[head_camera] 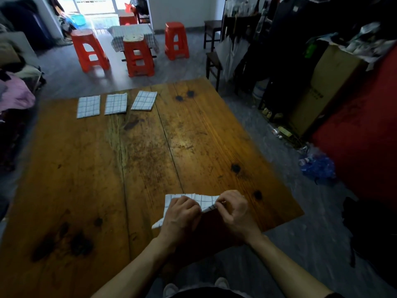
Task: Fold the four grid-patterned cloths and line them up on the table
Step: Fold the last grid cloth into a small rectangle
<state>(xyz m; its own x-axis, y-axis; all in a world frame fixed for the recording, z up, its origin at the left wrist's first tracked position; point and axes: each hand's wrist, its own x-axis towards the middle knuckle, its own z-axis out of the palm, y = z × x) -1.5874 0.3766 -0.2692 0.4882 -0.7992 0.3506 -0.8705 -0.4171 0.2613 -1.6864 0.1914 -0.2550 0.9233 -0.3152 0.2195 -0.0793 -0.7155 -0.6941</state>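
Observation:
Three folded white cloths with a dark grid lie in a row near the far edge of the wooden table [150, 160]: one at the left [88, 106], one in the middle [116, 103] and one at the right [144, 100]. A fourth grid cloth [205, 200] sits partly folded at the near right edge of the table. My left hand [181, 214] grips its near left part. My right hand [233, 209] pinches its near right corner. Much of this cloth is hidden under both hands.
Beyond the table stand several orange plastic stools [137, 57] and a small table with a checked cover [131, 32]. A dark wooden chair [213, 63], a cardboard box [322, 87] and clutter line the right side. Clothes [15, 93] pile at the left.

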